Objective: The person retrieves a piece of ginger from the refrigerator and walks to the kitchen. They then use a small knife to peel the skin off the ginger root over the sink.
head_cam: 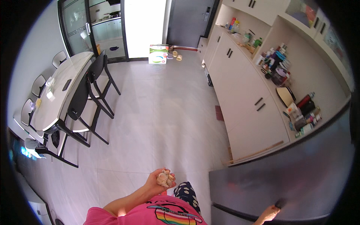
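My left hand (153,182) is in front of my body, its fingers curled around garlic (165,179). The garlic has pale papery skin; whether it is one bulb or several pieces is partly hidden by the fingers. At the lower right, my right hand (270,213) is against the dark, glossy front of what looks like a refrigerator (247,191). A small dark patch lies at its fingertips, and I cannot tell if that is an object or a reflection.
White cabinets (242,98) line the right side, their counter crowded with bottles (305,104). A dining table (60,87) with black-framed chairs (84,104) stands on the left. Tiled floor (157,112) runs towards a cardboard box (158,54), slippers (179,57) and a grey door (188,22).
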Motion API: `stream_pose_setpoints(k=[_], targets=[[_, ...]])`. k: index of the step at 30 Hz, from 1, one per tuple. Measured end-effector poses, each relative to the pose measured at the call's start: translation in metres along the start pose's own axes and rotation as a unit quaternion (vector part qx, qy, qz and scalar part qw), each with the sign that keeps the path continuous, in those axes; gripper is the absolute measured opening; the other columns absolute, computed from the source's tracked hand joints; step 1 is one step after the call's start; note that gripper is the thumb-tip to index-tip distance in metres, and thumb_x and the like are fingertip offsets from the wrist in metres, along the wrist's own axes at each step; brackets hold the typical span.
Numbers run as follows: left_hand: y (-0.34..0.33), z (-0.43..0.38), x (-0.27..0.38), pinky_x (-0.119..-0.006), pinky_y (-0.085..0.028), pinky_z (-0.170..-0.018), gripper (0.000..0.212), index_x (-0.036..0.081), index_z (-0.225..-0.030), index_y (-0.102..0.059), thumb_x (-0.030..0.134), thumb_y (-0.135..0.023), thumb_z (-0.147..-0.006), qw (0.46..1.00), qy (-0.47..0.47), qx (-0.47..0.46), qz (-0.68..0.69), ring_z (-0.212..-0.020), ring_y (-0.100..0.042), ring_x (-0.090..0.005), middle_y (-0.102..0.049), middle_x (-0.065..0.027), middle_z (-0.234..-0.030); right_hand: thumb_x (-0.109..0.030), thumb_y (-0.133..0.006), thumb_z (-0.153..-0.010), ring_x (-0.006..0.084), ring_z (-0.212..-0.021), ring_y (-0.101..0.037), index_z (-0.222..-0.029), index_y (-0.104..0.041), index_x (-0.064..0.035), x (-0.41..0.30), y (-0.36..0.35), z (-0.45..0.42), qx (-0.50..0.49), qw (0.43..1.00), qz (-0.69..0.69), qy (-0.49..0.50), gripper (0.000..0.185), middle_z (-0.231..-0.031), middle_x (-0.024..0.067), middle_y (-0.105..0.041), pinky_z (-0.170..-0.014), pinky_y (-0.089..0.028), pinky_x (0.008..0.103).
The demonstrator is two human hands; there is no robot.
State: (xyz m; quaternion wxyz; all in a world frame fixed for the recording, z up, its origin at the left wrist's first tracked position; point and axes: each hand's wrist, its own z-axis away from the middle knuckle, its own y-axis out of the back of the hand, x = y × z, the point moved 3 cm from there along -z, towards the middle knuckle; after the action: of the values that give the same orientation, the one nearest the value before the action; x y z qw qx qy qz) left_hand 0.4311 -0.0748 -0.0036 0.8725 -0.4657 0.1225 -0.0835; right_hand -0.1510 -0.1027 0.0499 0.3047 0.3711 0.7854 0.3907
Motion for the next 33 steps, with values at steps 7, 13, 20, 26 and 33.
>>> stream_pose_setpoints(k=[7, 13, 20, 26, 33], targets=[[-0.033, -0.066, 0.069, -0.041, -0.043, -0.075, 0.015, 0.005, -0.079, -0.055, 0.021, -0.056, -0.082, 0.999, -0.01, 0.034, 0.032, -0.084, -0.05, -0.0271, -0.055, -0.0141, -0.085, -0.016, -0.059, -0.077, 0.0308, -0.061, -0.059, -0.077, -0.053, -0.0034, 0.003, -0.101, 0.036, 0.204, 0.978, -0.045, -0.018, 0.014, -0.066, 0.0149, -0.058, -0.054, -0.047, 0.0431], [-0.11, -0.131, 0.158, -0.041, -0.044, -0.078, 0.017, 0.005, -0.081, -0.055, 0.022, -0.054, -0.084, 0.996, -0.082, 0.008, 0.021, -0.086, -0.051, -0.0283, -0.055, -0.0145, -0.087, -0.016, -0.056, -0.079, 0.0287, -0.064, -0.063, -0.085, -0.053, 0.0003, -0.193, -0.244, 0.146, -0.201, 0.937, -0.281, -0.046, 0.018, -0.072, 0.015, -0.062, -0.054, -0.052, 0.037], [-0.164, -0.16, 0.277, -0.04, -0.045, -0.071, 0.015, 0.006, -0.085, -0.054, 0.021, -0.051, -0.085, 0.972, -0.194, -0.073, 0.11, -0.08, -0.053, -0.0272, -0.055, -0.0135, -0.086, -0.02, -0.05, -0.087, 0.036, -0.079, -0.059, -0.09, -0.061, -0.0002, -0.673, -0.199, 0.324, -0.455, 0.597, -0.184, 0.635, 0.022, -0.088, 0.0189, -0.062, -0.07, -0.047, 0.0415], [-0.171, -0.148, 0.385, -0.04, -0.044, -0.069, 0.013, 0.007, -0.081, -0.053, 0.02, -0.051, -0.082, 0.916, -0.334, -0.001, 0.224, -0.08, -0.052, -0.0261, -0.056, -0.0125, -0.084, -0.017, -0.055, -0.085, 0.0339, -0.072, -0.06, -0.089, -0.06, -0.004, -0.925, -0.056, 0.515, -0.5, 0.34, -0.393, 0.692, 0.015, -0.082, 0.016, -0.062, -0.065, -0.047, 0.0406], [-0.213, -0.147, 0.556, -0.04, -0.043, -0.071, 0.011, 0.007, -0.076, -0.052, 0.017, -0.052, -0.079, 0.889, -0.387, 0.029, 0.242, -0.081, -0.049, -0.0278, -0.054, -0.0123, -0.081, -0.018, -0.051, -0.087, 0.0202, -0.064, -0.064, -0.089, -0.061, -0.0014, -1.016, -0.144, 0.672, -0.58, 0.245, -0.2, 0.751, 0.02, -0.068, 0.0119, -0.062, -0.059, -0.048, 0.0329]])
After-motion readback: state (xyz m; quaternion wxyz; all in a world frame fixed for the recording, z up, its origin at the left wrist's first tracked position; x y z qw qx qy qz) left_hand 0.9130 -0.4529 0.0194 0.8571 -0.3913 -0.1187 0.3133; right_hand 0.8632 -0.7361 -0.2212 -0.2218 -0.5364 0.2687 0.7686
